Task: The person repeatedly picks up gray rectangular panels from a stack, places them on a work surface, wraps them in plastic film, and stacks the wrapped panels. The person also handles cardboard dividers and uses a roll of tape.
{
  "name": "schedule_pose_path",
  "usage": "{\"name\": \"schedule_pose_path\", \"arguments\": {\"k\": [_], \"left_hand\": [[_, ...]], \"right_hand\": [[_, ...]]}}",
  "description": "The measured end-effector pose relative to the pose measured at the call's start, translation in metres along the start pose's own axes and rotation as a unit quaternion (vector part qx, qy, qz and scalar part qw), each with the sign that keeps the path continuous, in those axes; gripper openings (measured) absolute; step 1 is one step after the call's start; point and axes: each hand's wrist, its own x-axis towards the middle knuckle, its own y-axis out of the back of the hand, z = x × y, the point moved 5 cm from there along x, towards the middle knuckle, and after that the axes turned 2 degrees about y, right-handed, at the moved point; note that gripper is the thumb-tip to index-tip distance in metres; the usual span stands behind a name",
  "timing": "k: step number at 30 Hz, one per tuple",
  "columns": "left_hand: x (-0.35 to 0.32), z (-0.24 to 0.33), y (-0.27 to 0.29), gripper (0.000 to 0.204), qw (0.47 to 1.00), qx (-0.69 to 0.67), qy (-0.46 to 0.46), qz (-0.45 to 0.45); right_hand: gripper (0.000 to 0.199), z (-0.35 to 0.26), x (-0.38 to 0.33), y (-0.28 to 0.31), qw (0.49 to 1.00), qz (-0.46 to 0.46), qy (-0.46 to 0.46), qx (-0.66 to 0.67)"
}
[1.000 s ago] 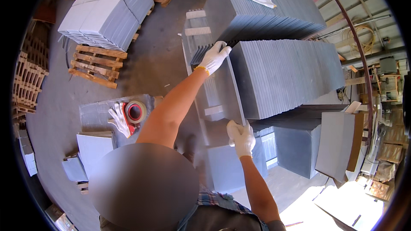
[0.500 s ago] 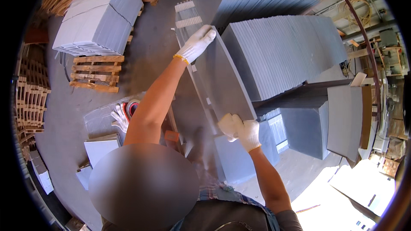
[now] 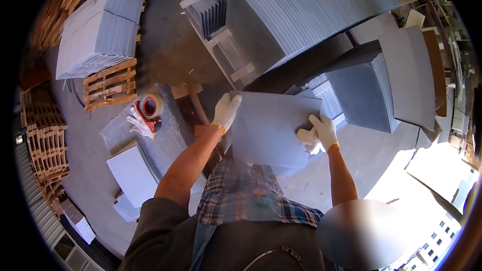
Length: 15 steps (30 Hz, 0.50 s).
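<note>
A flat grey stone tile (image 3: 271,128) is held up before my waist, its broad face toward me. My gloved left hand (image 3: 227,112) grips its upper left edge, fingers closed round the rim. On the opposite side my gloved right hand (image 3: 325,131) is closed on a bunched off-white cloth (image 3: 308,141), which lies against the tile's face near the right edge. Whether the right fingers also grip the tile is hard to make out. Just beyond stands a row of upright grey tiles (image 3: 306,15), next to a slatted support (image 3: 233,57) with white strips.
More tiles (image 3: 359,95) stand at right beside a bent grey sheet (image 3: 409,78). At left are a tape dispenser (image 3: 149,108) and white glove (image 3: 135,119) on a wrapped stack, a pale slab stack (image 3: 133,170), a wooden pallet (image 3: 110,88) and strapped pale blocks (image 3: 100,35).
The tile has come away from the upright row and nearer my body, its face now turned toward me. My left hand has moved down with it; the right still has the cloth.
</note>
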Motion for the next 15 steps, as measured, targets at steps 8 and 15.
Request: {"name": "schedule_pose_path", "arguments": {"k": [8, 15], "left_hand": [[-0.060, -0.109, -0.090, 0.060, 0.992, 0.038, 0.096, 0.071], [-0.053, -0.140, -0.095, 0.062, 0.978, -0.055, 0.187, 0.071]], "right_hand": [[0.045, 0.059, 0.061, -0.005, 0.993, -0.024, -0.023, -0.115], [0.036, 0.060, 0.072, -0.027, 0.988, 0.003, 0.004, -0.156]]}}
